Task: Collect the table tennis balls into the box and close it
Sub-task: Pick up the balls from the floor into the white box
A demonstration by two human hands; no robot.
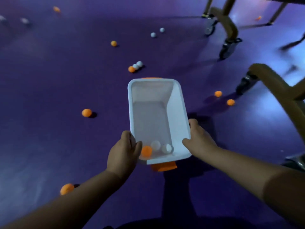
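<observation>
Both hands hold a white box [156, 113] above the purple floor [49, 80], near end toward the person. The left hand [123, 153] has its grip closed on the near left rim, thumb lying over the edge into the box. The right hand [198, 139] has its grip closed on the near right rim, fingers wrapped around the outside wall. The box is open, with no lid on it; an orange latch [164, 166] hangs under the near end and another orange tab [151, 78] shows at the far end.

Three balls lie inside at the near end: an orange ball [146, 151] just beside the left thumb, and two white balls [166, 148] next to it, the pair somewhat blurred.

Other balls are scattered on the floor. A cluster [135, 66] of one orange and two white sits just beyond the far end. An orange one [86, 112] lies to the left, another [66, 188] beside the left forearm, and two [224, 98] to the right near a wheeled frame [231, 30]. Further off are one orange [113, 43] and two white [157, 32].
</observation>
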